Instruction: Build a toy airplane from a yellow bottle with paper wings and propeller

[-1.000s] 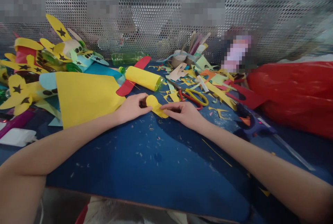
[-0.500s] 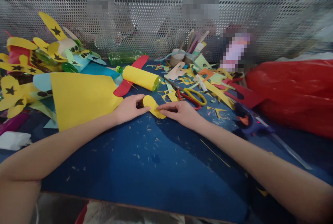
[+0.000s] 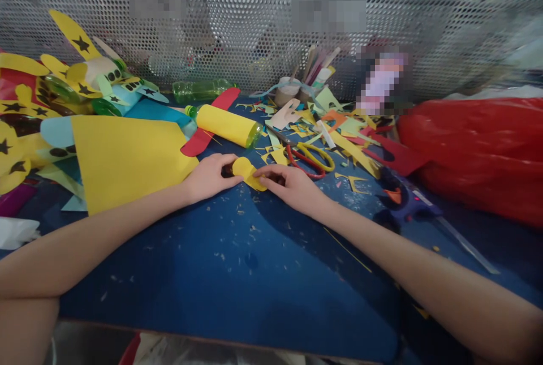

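Note:
Between my two hands is a small yellow paper cutout (image 3: 244, 167) with rounded ends, held low over the blue table. My left hand (image 3: 212, 175) pinches its left side between thumb and fingers. At its right end, my right hand (image 3: 288, 187) grips it with thumb and fingertips, hiding part of the edge. Just beyond lies a green plastic bottle wrapped in yellow paper (image 3: 227, 124), on top of a red paper strip (image 3: 231, 99) with rounded ends. A yellow paper sheet (image 3: 131, 161) lies left of my left hand. Scissors (image 3: 311, 161) with red and yellow handles rest behind my right hand.
Finished paper-and-bottle planes (image 3: 93, 73) crowd the left. Paper scraps (image 3: 339, 133) cover the back right, near cups of sticks (image 3: 288, 92). A blue glue gun (image 3: 413, 201) and a red plastic bag (image 3: 475, 150) sit at right. A perforated metal panel (image 3: 241, 14) stands behind.
My right fingers have shifted slightly on the yellow cutout, its right end now looking more bent. The view has moved a little; the other things stay in place.

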A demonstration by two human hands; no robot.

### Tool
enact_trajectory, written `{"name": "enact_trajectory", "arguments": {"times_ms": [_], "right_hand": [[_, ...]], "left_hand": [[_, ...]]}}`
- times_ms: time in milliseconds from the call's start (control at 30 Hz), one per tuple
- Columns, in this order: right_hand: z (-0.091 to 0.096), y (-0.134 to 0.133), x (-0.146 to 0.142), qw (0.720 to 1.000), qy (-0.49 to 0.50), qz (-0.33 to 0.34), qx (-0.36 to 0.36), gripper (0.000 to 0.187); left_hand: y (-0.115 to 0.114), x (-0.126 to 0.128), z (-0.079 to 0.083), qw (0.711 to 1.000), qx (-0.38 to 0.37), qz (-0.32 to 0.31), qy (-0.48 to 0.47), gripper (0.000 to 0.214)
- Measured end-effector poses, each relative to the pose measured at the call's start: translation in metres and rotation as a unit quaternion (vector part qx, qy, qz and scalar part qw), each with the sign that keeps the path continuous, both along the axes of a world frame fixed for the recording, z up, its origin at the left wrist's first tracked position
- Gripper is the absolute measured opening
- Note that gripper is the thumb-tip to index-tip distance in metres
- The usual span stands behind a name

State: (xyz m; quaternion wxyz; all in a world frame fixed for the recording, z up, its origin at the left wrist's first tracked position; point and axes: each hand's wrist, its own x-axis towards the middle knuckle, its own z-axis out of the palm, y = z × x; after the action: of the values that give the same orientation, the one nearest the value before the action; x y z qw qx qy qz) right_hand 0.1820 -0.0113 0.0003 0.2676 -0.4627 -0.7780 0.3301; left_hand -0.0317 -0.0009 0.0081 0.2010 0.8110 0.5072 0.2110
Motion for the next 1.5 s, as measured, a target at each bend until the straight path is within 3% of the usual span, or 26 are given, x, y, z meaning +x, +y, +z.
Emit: {"name": "enact_trajectory", "arguments": {"times_ms": [233,667,733,867,1000,1200,1500], "right_hand": [[-0.002,0.0,0.002,0.999,-0.037,0.015,0.018,0.023],[-0.001,-0.007,0.002,0.993,-0.063,0.007,0.095,0.026],[-0.001,-0.007,0.004,0.994,-0.056,-0.005,0.095,0.027],[-0.003,-0.008,0.008,0.991,-0.054,-0.014,0.123,0.026],[-0.004,-0.008,0.01,0.984,-0.092,-0.02,0.151,0.023],[0.0,-0.01,0.005,0.976,-0.148,-0.009,0.161,0.022],[-0.003,-0.014,0.005,0.958,-0.196,0.006,0.211,0.021]], "left_hand": [[-0.001,0.002,0.01,1.0,-0.028,-0.007,0.005,0.019],[-0.001,-0.005,-0.007,0.996,0.078,-0.009,0.03,0.033],[-0.004,-0.005,-0.008,0.99,0.132,-0.027,0.035,0.034],[-0.013,-0.007,-0.009,0.959,0.232,-0.136,0.091,0.026],[-0.019,-0.009,-0.008,0.937,0.29,-0.168,0.1,0.025],[-0.02,-0.011,-0.003,0.948,0.254,-0.147,0.119,0.03],[-0.027,-0.013,-0.005,0.941,0.277,-0.146,0.127,0.029]]}}
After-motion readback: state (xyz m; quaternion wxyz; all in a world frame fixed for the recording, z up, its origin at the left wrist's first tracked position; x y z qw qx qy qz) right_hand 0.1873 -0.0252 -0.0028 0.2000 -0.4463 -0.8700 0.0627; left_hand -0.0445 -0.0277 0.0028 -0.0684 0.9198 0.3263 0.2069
